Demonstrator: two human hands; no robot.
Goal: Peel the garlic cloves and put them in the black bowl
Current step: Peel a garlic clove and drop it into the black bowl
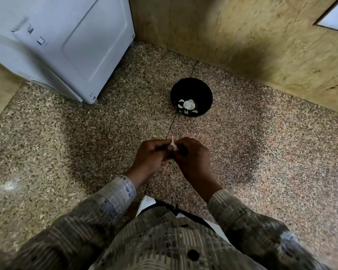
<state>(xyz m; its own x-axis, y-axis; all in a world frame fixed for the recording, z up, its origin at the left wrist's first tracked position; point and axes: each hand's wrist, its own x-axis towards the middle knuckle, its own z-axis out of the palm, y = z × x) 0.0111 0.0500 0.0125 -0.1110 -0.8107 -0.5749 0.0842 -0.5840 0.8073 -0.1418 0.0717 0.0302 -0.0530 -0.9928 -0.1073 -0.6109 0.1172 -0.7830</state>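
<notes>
"Near the middle of the scene, which step is going on?"
"Peeling, it seems. Left hand (150, 154) and right hand (193, 158) both pinch one garlic clove (173, 146), fingers curled on it. Next: strip the skin, then reach far to the black bowl (191, 86), already holding peeled cloves (187, 105)."

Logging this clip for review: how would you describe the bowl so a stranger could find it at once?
Start at the big white appliance at the far left of the speckled floor. To its right, near the tan wall, sits the black bowl, the only dark round vessel, with pale garlic cloves inside.
</notes>
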